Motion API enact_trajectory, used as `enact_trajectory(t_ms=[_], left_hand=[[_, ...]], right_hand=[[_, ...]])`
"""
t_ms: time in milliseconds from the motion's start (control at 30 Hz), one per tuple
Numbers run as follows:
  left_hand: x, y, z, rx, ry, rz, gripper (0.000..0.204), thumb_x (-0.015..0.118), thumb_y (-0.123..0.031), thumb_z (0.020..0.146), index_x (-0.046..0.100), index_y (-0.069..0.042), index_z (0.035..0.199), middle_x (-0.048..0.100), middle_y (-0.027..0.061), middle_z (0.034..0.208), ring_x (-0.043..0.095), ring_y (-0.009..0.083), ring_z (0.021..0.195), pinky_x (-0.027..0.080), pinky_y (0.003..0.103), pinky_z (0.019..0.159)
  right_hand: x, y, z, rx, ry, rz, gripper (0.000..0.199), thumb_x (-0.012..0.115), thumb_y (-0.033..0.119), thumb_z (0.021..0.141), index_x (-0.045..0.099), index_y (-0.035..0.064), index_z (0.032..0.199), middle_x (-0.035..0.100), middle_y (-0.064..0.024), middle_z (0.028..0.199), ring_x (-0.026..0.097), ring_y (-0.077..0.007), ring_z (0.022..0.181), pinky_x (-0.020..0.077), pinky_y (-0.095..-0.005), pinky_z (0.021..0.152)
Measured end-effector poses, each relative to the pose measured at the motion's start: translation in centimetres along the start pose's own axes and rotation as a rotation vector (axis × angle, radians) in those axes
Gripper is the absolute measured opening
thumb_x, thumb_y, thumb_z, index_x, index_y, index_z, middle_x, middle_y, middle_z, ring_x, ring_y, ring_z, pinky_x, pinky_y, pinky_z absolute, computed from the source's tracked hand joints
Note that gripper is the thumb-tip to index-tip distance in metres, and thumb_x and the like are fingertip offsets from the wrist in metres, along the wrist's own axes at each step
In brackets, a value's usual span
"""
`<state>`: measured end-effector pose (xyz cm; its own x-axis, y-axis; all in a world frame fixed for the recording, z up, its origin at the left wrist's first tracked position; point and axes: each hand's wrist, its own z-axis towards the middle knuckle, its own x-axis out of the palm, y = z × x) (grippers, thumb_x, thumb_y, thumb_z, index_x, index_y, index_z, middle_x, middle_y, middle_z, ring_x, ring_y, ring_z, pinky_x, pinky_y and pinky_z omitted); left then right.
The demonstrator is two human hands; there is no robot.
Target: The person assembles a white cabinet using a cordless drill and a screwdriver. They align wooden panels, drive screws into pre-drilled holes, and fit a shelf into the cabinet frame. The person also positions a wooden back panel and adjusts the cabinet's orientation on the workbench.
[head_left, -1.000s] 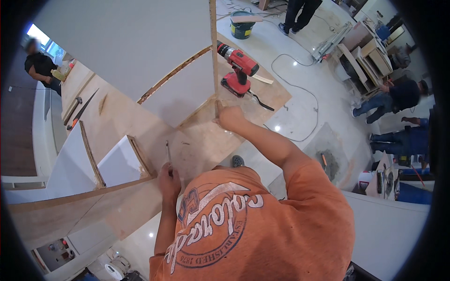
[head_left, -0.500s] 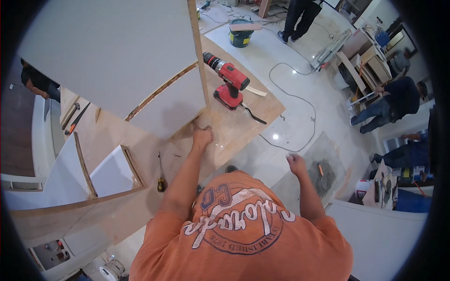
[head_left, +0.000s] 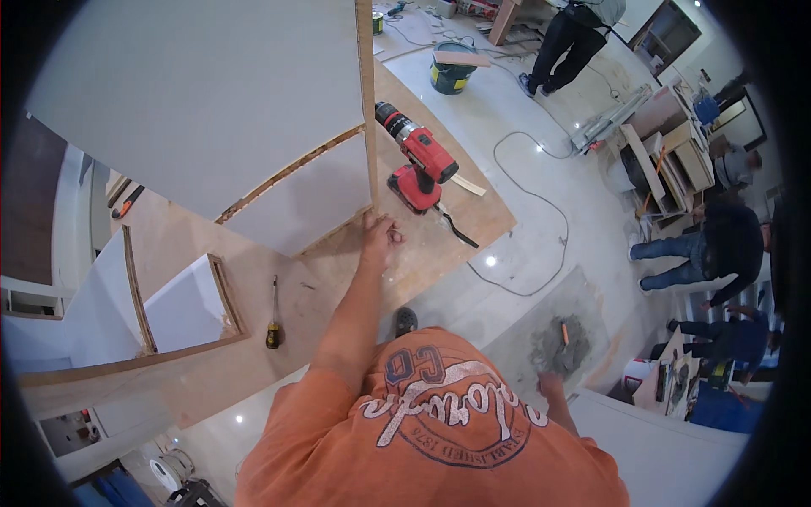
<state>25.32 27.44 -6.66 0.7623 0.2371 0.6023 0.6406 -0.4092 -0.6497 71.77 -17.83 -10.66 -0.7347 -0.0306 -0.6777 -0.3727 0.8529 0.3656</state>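
Note:
A large white panel (head_left: 245, 93) with wood-toned edges stands on the light wooden board (head_left: 279, 253). My left hand (head_left: 384, 241) is at its lower near corner, fingers curled. Whether they pinch the edge or something small is hidden. A red and black cordless drill (head_left: 429, 156) rests on the board just beyond that hand, with a thin black strip (head_left: 460, 230) and a pale wood strip (head_left: 469, 185) beside it. My right hand (head_left: 551, 385) hangs low at my right side above the floor, partly hidden by my shirt; its fingers are unclear.
A screwdriver (head_left: 273, 317) lies left of my left arm, near white wood-edged pieces (head_left: 194, 304). An orange-handled tool (head_left: 128, 203) lies farther left. A cable (head_left: 564, 228) loops over the floor; a bucket (head_left: 452, 76) stands beyond. Several people are at the right and back.
My right hand has dropped lower and closer to my body. My left hand has shifted slightly at the panel's corner, its fingers turned more to the right. The whole view has shifted a little.

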Motion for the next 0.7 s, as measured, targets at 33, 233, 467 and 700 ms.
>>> enact_trajectory(t_ms=[33,233,467,700], left_hand=[[0.1,0.0,-0.8,-0.017,0.02,0.05,0.033,0.058,-0.008,0.097,0.049,-0.016,0.127,0.061,0.006,0.084,0.057,0.0139,0.057,0.055,0.037,0.058],[-3.8,-1.8,-5.6,-0.089,0.009,0.342,0.033,0.06,-0.011,0.097,0.056,-0.007,0.13,0.06,0.0037,0.079,0.052,0.0114,0.055,0.051,0.03,0.056],[-7.4,-7.7,-13.1,0.127,-0.22,0.701,0.015,0.062,-0.017,0.097,0.068,-0.003,0.1,0.062,0.0052,0.076,0.055,0.0116,0.058,0.05,0.031,0.055],[-16.6,-12.0,-21.4,0.694,-0.527,1.266,0.018,0.066,-0.014,0.091,0.068,0.002,0.099,0.067,0.0194,0.091,0.065,0.0386,0.084,0.052,0.043,0.079]], right_hand=[[-0.5,1.4,0.9,-0.065,-0.045,0.002,0.032,0.06,0.027,0.091,0.07,-0.0001,0.077,0.069,-0.013,0.066,0.067,-0.0247,0.058,0.051,-0.0376,0.056],[0.3,14.5,4.7,-0.356,-0.161,-0.174,0.036,0.062,0.032,0.091,0.072,-0.0016,0.088,0.07,-0.0211,0.077,0.07,-0.0371,0.076,0.0527,-0.0447,0.073],[8.1,33.3,0.4,-0.945,-0.09,-0.192,0.022,0.067,0.021,0.088,0.071,0.0013,0.097,0.07,-0.0205,0.098,0.066,-0.0393,0.094,0.0526,-0.0444,0.083],[16.2,44.6,-7.2,-1.254,0.055,-0.453,0.053,0.07,0.031,0.088,0.058,0.0031,0.131,0.055,-0.0216,0.136,0.053,-0.0405,0.122,0.0455,-0.0479,0.102]])
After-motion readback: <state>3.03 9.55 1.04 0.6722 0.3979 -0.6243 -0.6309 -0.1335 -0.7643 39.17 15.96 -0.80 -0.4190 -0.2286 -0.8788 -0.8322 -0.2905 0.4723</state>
